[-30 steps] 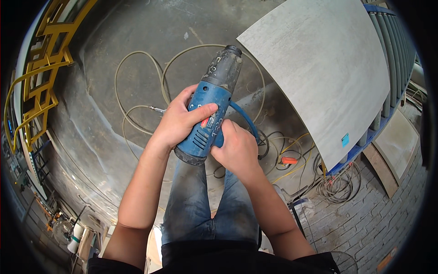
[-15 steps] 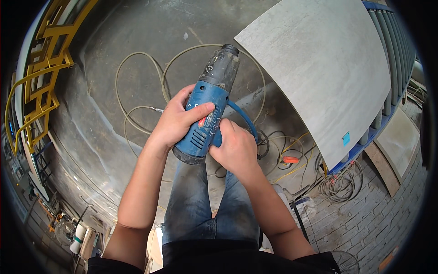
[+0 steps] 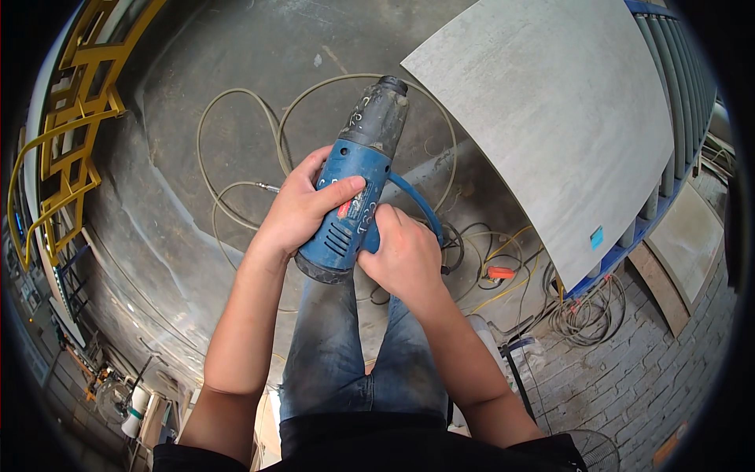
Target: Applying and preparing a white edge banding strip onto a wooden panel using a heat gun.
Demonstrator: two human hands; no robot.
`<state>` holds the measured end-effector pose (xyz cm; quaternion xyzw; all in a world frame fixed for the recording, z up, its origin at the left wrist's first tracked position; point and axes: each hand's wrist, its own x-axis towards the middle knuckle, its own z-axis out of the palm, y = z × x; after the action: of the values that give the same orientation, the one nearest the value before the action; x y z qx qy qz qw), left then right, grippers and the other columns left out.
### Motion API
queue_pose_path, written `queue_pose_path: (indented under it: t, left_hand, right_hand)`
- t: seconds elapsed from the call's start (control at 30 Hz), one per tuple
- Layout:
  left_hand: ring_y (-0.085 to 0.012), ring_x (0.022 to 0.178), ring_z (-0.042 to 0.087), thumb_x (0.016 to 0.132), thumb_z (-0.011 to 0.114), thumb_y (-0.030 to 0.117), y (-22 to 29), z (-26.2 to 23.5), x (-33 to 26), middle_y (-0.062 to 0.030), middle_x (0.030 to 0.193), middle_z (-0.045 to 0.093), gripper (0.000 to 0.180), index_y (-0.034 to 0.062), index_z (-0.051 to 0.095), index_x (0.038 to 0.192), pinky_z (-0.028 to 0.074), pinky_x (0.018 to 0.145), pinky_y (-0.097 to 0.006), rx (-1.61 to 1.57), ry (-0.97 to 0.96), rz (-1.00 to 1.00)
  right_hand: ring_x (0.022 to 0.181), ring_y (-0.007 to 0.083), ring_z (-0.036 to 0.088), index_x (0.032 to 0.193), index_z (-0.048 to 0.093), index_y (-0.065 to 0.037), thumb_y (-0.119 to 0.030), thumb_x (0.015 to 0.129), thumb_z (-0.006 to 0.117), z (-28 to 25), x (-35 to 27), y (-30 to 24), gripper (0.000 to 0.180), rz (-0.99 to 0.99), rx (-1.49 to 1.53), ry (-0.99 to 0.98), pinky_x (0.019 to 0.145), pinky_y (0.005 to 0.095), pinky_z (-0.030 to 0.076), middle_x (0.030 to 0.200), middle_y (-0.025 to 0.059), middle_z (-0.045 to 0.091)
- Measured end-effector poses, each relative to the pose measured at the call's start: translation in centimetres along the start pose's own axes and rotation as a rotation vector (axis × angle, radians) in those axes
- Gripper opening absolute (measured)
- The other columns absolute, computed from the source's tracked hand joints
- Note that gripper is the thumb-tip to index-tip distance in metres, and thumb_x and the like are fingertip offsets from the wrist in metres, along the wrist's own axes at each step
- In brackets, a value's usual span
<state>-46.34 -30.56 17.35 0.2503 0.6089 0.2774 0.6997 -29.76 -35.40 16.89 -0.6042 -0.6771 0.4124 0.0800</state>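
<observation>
A blue heat gun [image 3: 355,161] with a scuffed dark nozzle points away from me, tilted a little to the right, in front of my legs. My left hand [image 3: 303,206] wraps its body from the left side, thumb lying across the top. Around the grip on the right side, my right hand [image 3: 406,253] is closed; the palm side of those fingers and any trigger are hidden. A curved blue guard arches out past my right knuckles.
A thin hose [image 3: 208,106] loops over the grey floor ahead. To the right, a large grey slab [image 3: 550,118] lies on a blue roller frame [image 3: 664,102]. Cables with an orange piece [image 3: 500,273] lie below it. Yellow metal framework [image 3: 90,102] stands at the left.
The heat gun and both hands have shifted very slightly to the left. My hold on it stays the same.
</observation>
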Motion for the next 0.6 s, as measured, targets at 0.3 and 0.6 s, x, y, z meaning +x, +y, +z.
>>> queue_pose_path:
  t: [0.3, 0.6]
  left_hand:
    - [-0.0167, 0.098, 0.06, 0.078, 0.077, 0.027, -0.1, 0.1, -0.1, -0.0127, 0.11, 0.062, 0.067, -0.0031, 0.047, 0.13, 0.048, 0.086, -0.029, 0.016, -0.012, 0.001]
    - [-0.0168, 0.099, 0.059, 0.078, 0.077, 0.027, -1.1, 0.4, -0.6, -0.0125, 0.111, 0.062, 0.067, -0.0027, 0.047, 0.13, 0.048, 0.087, -0.03, 0.0, -0.037, -0.001]
  right_hand:
    - [0.072, 0.0351, 0.062, 0.086, 0.055, -0.004, -0.019, 0.066, 0.074, 0.2, -0.4, 0.1, 0.032, 0.002, 0.003, 0.014, 0.063, 0.0433, 0.05, 0.08, 0.014, 0.063]
    - [0.072, 0.0351, 0.062, 0.087, 0.055, -0.004, -0.018, 0.065, 0.074, 0.4, -1.7, 0.2, 0.032, 0.035, -0.015, 0.005, 0.063, 0.0432, 0.05, 0.079, 0.014, 0.062]
